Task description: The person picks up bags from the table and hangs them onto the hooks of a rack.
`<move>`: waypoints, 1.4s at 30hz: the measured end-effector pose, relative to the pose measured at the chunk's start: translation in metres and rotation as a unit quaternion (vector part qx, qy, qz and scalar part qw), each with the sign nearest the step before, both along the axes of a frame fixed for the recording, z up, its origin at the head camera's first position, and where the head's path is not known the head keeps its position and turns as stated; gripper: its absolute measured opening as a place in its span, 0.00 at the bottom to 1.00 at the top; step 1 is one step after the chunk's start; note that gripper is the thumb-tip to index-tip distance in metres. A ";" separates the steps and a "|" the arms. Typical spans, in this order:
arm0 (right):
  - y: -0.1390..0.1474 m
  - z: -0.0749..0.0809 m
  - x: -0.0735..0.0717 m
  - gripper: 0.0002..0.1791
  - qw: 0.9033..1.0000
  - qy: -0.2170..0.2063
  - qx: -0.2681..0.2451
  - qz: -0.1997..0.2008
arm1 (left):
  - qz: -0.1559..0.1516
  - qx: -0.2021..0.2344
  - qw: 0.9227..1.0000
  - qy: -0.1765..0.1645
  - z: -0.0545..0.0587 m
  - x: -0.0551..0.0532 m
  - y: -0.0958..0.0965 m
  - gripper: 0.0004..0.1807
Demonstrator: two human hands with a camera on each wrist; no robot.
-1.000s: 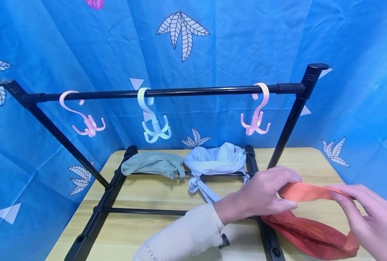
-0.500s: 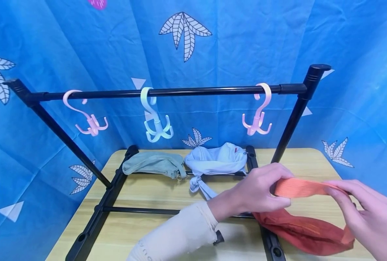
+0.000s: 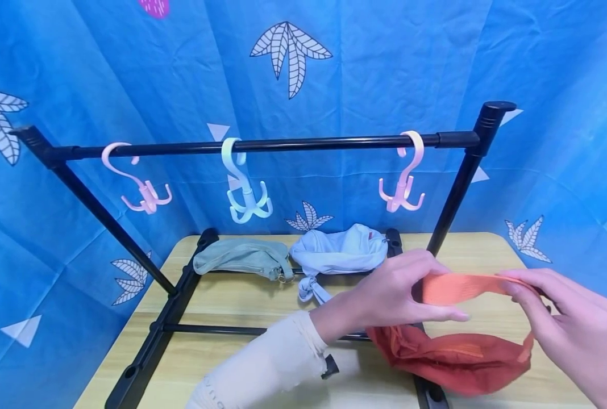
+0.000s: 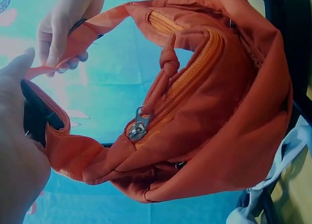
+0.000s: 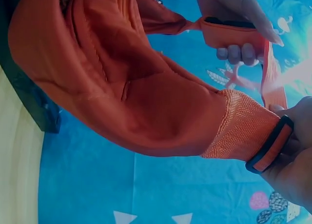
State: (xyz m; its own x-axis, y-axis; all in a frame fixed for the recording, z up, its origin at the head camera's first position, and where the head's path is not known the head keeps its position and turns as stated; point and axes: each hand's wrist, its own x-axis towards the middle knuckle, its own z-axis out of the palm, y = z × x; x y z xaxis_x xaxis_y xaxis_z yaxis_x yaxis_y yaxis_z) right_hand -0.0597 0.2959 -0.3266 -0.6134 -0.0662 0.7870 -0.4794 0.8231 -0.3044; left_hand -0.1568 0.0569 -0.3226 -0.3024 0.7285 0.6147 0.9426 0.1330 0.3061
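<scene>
A rust-red waist bag [image 3: 452, 363] hangs by its orange webbing strap [image 3: 452, 289] over the right side of the rack base. My left hand [image 3: 393, 289] grips one part of the strap, where a black buckle [image 4: 41, 112] sits in the palm. With thumb and fingers, my right hand [image 3: 574, 326] pinches the strap further right, beside a black strap slider [image 5: 270, 145]. Between the hands the strap bows slightly. The left wrist view shows the bag's orange zipper with a metal zipper pull [image 4: 139, 126] and a knotted cord.
A black rack bar [image 3: 303, 145] carries a pink hook [image 3: 147, 199] at left, a light blue hook [image 3: 249, 207] and another pink hook [image 3: 400, 196] at right. Below lie a green bag [image 3: 242, 257] and a pale blue bag [image 3: 339, 250] on the wooden table [image 3: 221, 363].
Both hands have moved left and slightly upward, carrying the rust-red waist bag with them. The strap between the hands bows more. The hooks and the two bags behind stay where they were.
</scene>
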 end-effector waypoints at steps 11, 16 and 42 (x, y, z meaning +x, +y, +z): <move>-0.006 0.005 -0.013 0.30 0.999 0.018 0.017 0.030 | -0.011 0.015 1.000 -0.008 0.004 -0.006 -0.015 0.15; -0.009 0.010 -0.013 0.11 0.999 -0.006 0.031 0.033 | -0.013 0.012 1.000 -0.013 0.007 -0.009 -0.024 0.09; -0.022 0.027 -0.033 0.36 0.996 0.023 0.069 0.043 | 0.094 -0.015 0.986 0.140 0.028 -0.020 -0.054 0.09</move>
State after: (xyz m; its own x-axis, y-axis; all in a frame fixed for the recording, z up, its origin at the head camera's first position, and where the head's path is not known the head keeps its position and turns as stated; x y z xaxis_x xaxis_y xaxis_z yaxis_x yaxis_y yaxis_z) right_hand -0.0927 0.2737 -0.2998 -0.5649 -0.2267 0.7934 -0.5608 0.8108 -0.1676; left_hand -0.1764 0.0033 -0.2944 -0.2552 0.6954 0.6718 0.9476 0.3181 0.0306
